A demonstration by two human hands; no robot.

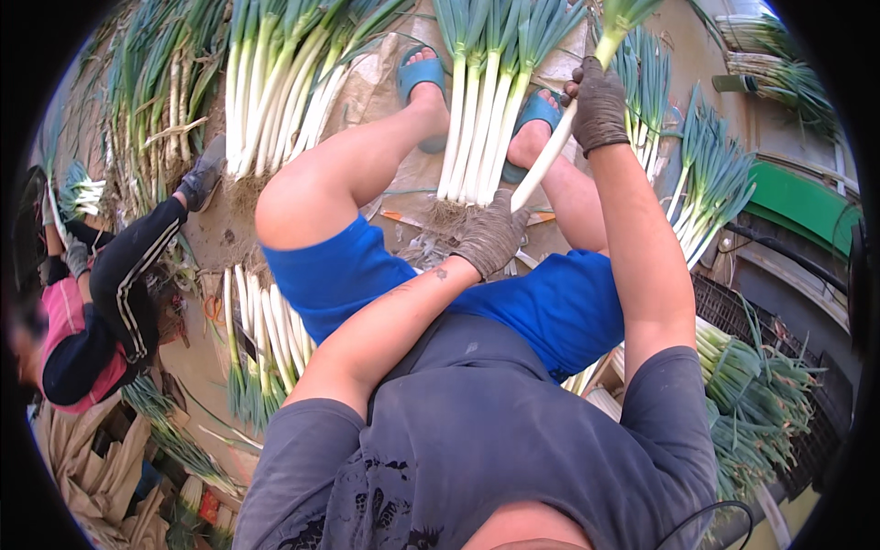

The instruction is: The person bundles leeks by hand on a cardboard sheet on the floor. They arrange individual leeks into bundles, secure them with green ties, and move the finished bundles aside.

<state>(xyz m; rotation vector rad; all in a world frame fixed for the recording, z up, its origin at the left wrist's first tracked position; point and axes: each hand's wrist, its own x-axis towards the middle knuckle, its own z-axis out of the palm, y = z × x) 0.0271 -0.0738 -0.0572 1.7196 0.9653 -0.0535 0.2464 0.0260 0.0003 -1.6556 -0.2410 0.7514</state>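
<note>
A single leek point(553, 146) slants across the space between the lower legs, its white shaft down and its green leaves up. My right hand point(599, 106), in a dirty brown glove, is closed round its upper shaft, just below the leaves. At the shaft's bottom end is my left hand point(489, 235), gloved too, with its fingers round that end; the tip is hidden. Beside it, a row of leeks point(474, 130) lies between the sandalled feet, its hairy roots next to my left hand.
Leeks with soil on them point(155, 103) and a cleaner pile point(275, 89) lie at upper left. Another person point(82, 330) sits at far left, gloved hands on a leek. More leeks point(265, 337) lie beside the left thigh; bundles point(749, 385) rest by a black crate point(815, 405) at right.
</note>
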